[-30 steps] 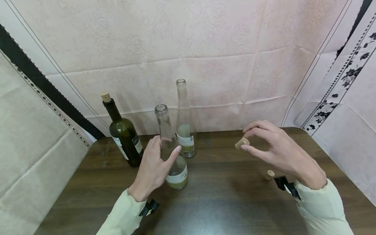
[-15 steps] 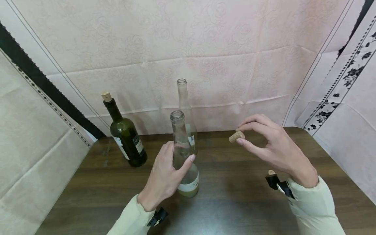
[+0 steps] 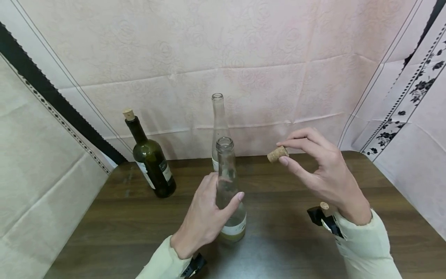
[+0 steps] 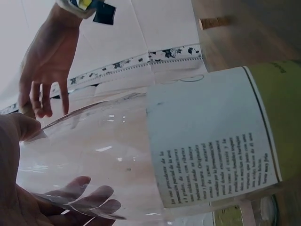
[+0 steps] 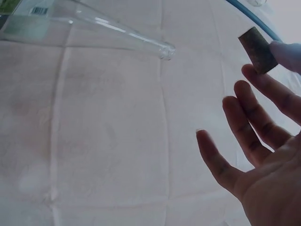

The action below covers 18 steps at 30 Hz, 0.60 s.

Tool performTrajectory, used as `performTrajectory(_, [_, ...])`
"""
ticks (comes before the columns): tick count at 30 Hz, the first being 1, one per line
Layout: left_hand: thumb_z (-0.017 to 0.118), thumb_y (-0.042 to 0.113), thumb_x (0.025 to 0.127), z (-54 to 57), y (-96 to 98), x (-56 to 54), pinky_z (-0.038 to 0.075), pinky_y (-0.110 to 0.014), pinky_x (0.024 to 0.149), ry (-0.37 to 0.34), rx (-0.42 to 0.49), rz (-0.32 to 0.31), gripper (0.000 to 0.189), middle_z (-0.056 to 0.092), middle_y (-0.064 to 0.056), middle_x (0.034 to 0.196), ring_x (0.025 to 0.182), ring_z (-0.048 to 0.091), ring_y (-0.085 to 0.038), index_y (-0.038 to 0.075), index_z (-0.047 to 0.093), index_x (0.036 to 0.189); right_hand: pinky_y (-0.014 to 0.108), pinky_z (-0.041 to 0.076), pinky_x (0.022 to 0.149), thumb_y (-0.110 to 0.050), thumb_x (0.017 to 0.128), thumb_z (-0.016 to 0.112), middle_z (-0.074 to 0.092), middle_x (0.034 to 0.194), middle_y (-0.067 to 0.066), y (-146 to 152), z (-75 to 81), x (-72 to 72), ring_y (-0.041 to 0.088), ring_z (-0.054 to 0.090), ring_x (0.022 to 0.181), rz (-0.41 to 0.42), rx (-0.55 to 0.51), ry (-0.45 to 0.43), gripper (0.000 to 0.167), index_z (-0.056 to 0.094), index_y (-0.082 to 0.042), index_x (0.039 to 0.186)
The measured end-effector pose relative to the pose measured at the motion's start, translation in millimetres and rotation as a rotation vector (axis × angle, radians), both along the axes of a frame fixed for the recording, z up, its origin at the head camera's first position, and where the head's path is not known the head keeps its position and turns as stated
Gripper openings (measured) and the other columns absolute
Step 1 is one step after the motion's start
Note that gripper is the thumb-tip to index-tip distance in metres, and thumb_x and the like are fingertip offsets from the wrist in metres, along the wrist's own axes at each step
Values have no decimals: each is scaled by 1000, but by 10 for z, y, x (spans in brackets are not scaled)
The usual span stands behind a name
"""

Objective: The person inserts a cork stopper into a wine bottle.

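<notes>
My left hand (image 3: 205,215) grips a clear glass bottle (image 3: 226,164) round its body, thumb on the near right side. The bottle has an uncorked mouth and a white and green label (image 4: 207,141), which fills much of the left wrist view. To the right, my right hand (image 3: 324,174) pinches a cork (image 3: 277,154) between thumb and fingertip, raised above the table and apart from the bottle. The cork (image 5: 258,50) lies tilted in that pinch in the right wrist view, with the other fingers spread. A second cork (image 3: 324,205) stands near my right wrist, partly hidden.
Another clear bottle (image 3: 218,116) without a cork stands behind the gripped one, partly covered by it. At the left a dark green bottle (image 3: 153,164) stands with a cork (image 3: 128,114) in its mouth. Pale patterned cloth (image 3: 265,77) hangs behind the wooden table (image 3: 115,232).
My left hand has moved the clear bottle rightward and nearer to me, so it overlaps the rear bottle. My right hand with the cork has shifted left and a little up.
</notes>
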<state>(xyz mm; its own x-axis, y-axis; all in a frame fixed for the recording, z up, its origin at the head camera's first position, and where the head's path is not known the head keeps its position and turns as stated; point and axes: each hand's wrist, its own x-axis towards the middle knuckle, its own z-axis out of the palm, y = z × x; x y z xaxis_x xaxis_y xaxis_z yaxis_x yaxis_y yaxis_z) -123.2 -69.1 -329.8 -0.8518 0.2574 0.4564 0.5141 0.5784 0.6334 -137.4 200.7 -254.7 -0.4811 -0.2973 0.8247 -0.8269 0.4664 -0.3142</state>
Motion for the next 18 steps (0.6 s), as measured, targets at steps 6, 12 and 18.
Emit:
performTrajectory(6, [64, 55, 95, -8, 103, 62, 51, -35, 96, -5, -5, -24, 43, 59, 11, 118, 111, 55, -6, 23, 59, 123, 22, 44, 100, -17, 95, 72, 67, 108, 10, -114, 59, 59, 10, 61, 107, 11, -72, 53, 26, 75, -3, 116])
performTrajectory(12, [64, 55, 95, -9, 198, 110, 50, -36, 97, -12, -14, -49, 43, 60, 12, 118, 112, 55, -6, 22, 60, 121, 26, 44, 99, -29, 98, 68, 64, 103, 15, -255, 104, 104, 14, 60, 107, 15, -183, 119, 34, 75, 1, 114])
performTrajectory(18, [62, 56, 96, 1, 259, 149, 49, -38, 100, -30, -42, -67, 43, 58, 12, 120, 116, 54, -9, 23, 58, 122, 26, 46, 97, -26, 98, 69, 64, 105, 12, -373, 151, 149, 16, 60, 107, 37, -311, 137, 36, 74, 7, 111])
